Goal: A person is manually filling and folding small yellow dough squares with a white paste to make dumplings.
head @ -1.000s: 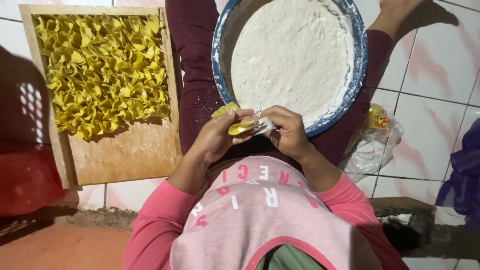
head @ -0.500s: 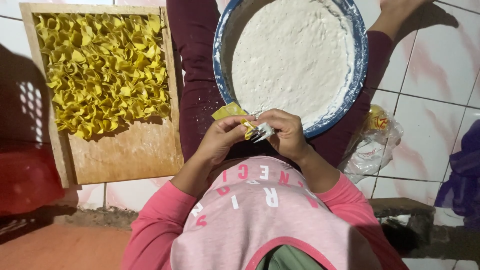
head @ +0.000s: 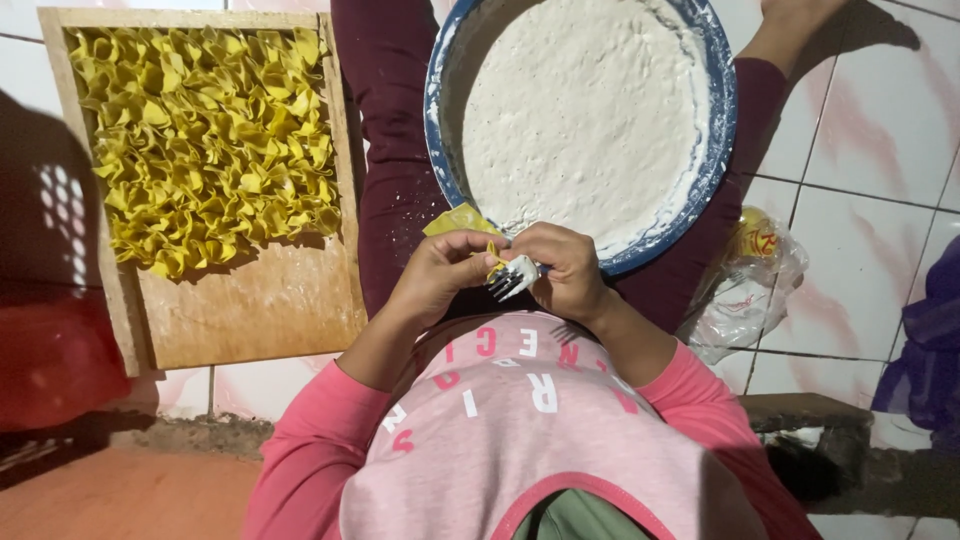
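My left hand pinches a small yellow dough wrapper just below the rim of a big blue bowl. My right hand grips a pale fork, its tines touching the wrapper between both hands. The bowl rests between my legs and is filled with white floury paste. To the left lies a wooden board carrying several folded yellow dough pieces.
A crumpled clear plastic bag with something yellow inside lies on the white tiled floor to the right. A red object sits at the left edge. Dark blue cloth shows at the far right.
The hands stay in place by the bowl's rim. The fork tines have shifted slightly and now point down-left against the wrapper, which my left fingers have folded in tighter.
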